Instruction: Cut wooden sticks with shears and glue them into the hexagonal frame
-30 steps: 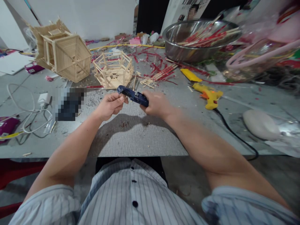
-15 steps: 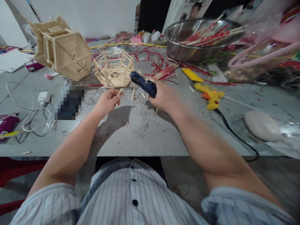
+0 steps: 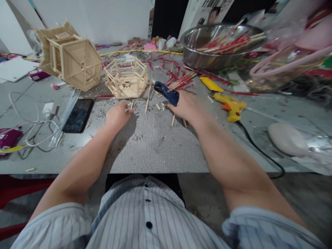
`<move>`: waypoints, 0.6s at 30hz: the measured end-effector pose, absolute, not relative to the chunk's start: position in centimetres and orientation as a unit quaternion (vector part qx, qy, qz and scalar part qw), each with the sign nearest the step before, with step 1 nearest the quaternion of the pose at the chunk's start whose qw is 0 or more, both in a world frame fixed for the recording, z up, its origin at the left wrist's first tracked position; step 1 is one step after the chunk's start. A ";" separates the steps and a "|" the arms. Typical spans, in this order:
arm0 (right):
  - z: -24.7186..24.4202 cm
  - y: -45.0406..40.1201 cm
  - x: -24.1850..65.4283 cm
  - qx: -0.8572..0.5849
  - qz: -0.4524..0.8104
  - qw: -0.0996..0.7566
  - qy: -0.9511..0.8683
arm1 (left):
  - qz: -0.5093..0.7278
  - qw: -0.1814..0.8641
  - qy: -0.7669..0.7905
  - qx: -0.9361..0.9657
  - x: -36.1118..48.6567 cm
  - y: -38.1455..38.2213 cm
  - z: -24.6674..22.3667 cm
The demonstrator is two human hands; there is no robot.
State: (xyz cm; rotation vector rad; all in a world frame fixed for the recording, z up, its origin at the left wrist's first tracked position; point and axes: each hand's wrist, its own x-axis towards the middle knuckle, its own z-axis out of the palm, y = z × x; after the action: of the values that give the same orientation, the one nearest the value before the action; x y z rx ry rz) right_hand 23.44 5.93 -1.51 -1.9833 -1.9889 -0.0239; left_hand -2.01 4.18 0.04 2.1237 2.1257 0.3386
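My left hand (image 3: 118,114) is closed, with a short wooden stick (image 3: 132,104) at its fingertips, just in front of the open hexagonal stick frame (image 3: 126,83). My right hand (image 3: 188,105) is wrapped round a dark blue tool (image 3: 166,92), which points up and left; its working end is hard to make out. Between the hands a longer thin stick (image 3: 148,99) and several short cut pieces lie on the table. More sticks (image 3: 173,120) lie beneath my right hand.
A larger hexagonal stick model (image 3: 81,64) rests at the back left. Near it are a phone (image 3: 78,116) and a white charger (image 3: 49,108). To the right lie a yellow glue gun (image 3: 234,108) with its cord and a metal basin (image 3: 207,60) of red-wrapped sticks.
My right hand has shifted slightly right with the blue tool. My left hand sits a little lower, and the stick at its fingertips is more upright.
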 end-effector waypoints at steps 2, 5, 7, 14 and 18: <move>-1.7 6.1 23.6 -0.704 -0.006 0.168 -0.691 | 0.059 0.056 0.702 0.707 -1.7 4.1 -0.1; -1.4 6.2 23.8 -0.720 0.002 0.156 -0.676 | 0.025 0.054 0.693 0.719 -1.7 4.1 -0.1; -1.0 6.1 23.9 -0.728 0.010 0.148 -0.669 | 0.014 0.051 0.691 0.721 -1.9 4.0 0.2; -0.2 6.0 24.1 -0.756 0.024 0.152 -0.636 | -0.050 0.075 0.652 0.752 -2.2 3.3 1.3; -0.3 6.4 24.7 -0.761 0.015 0.169 -0.627 | -0.010 0.083 0.632 0.771 -2.0 3.0 1.2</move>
State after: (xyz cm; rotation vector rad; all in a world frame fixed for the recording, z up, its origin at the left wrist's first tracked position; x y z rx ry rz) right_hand 24.66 6.37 -0.27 -2.1634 -1.7817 0.0416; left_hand -2.03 3.04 1.18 2.3008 1.8869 -0.0304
